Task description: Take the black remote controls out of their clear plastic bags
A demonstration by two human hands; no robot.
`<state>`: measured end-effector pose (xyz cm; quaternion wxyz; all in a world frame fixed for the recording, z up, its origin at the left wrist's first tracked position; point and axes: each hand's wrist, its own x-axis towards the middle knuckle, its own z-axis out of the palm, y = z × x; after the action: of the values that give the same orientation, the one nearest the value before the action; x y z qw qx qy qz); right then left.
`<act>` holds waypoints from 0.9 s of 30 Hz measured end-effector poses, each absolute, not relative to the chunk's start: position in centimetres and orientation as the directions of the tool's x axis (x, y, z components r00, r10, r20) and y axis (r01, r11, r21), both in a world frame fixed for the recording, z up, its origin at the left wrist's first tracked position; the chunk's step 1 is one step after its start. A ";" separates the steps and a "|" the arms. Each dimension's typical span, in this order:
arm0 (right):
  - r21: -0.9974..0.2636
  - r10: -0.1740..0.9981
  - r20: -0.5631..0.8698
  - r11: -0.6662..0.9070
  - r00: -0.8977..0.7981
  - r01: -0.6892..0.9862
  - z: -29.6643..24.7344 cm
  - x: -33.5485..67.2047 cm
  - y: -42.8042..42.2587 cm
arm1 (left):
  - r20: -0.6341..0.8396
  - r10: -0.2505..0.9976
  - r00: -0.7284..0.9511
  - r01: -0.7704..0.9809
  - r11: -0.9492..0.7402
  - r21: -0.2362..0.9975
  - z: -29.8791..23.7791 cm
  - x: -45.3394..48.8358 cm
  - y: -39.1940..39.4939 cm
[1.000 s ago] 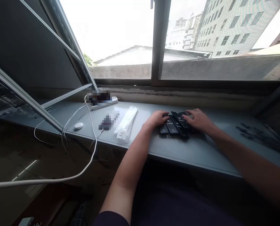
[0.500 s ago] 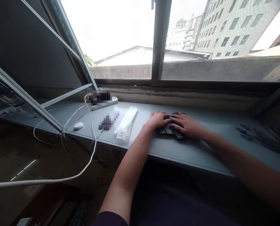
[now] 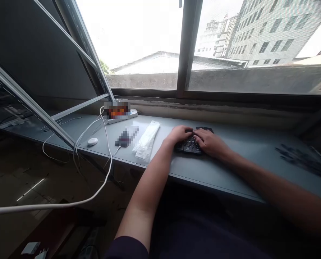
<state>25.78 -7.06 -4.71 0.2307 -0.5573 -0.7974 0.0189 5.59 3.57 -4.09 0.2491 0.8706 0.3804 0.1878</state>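
Observation:
Several black remote controls [image 3: 188, 146] with rows of light-marked buttons lie side by side on the grey-blue tabletop. At their left and far side is my left hand [image 3: 179, 133], its fingers bent over the tops and the thumb side against them. My right hand [image 3: 209, 142] covers the right part of the row, fingers close together and pressed on it. Both hands' fingertips nearly meet over the middle. Beyond my right hand a dark end of a remote control [image 3: 205, 129] sticks out. The palms hide part of the row.
Left of my arm lie clear plastic sleeves [image 3: 147, 140], a blurred-out device with a white cable, and a round white disc [image 3: 92, 141]. A power strip [image 3: 133, 113] stands near the window wall. Metal shelf posts lean at left; dark plastic-like items [image 3: 300, 158] lie at right.
The remote controls have gone from a fanned, uneven spread to a closer, straighter row. My right hand has moved left, drawing its spread fingers together; the view has shifted slightly.

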 end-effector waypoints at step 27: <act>0.069 0.818 0.356 0.459 -0.451 0.886 -5.1 25.2 -10.2 | 0.192 0.767 0.613 0.578 -0.600 0.552 -5.0 5.5 4.1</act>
<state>25.23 -10.19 -5.08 0.1375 -0.5054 -0.8429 -0.1232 5.51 4.13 -5.03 0.2243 0.8695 0.3868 0.2099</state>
